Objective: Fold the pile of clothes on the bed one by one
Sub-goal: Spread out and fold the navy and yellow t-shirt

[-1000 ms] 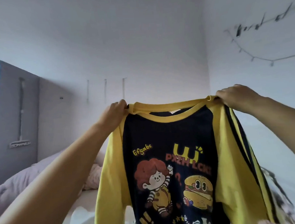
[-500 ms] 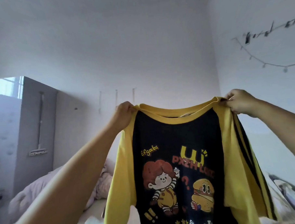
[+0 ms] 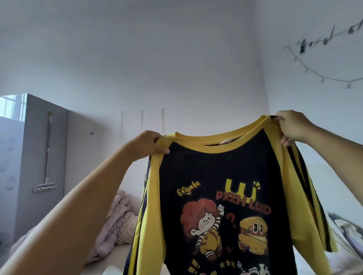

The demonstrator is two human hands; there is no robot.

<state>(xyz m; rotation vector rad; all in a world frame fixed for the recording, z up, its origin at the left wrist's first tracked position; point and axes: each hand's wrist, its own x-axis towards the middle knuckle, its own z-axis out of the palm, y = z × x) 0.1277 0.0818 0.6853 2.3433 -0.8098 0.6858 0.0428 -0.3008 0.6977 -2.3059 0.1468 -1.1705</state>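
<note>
Both hands — left hand [image 3: 148, 145], right hand [image 3: 291, 128] — pinch the shirt [image 3: 225, 197] by its shoulders, fingers curled tight; soft, light, floppy — seams look like the best hold.

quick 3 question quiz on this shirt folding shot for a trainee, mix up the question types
1. True or false: the left hand and the right hand each grip a shoulder of the shirt, which hangs in the air.
2. Multiple choice: what colour are the shirt's sleeves? A) red B) yellow with dark stripes C) plain white
3. Fill in: the crumpled pink blanket lies on the bed to the ____ of the shirt in the head view.

Key: 1 true; 2 B; 3 left
</note>
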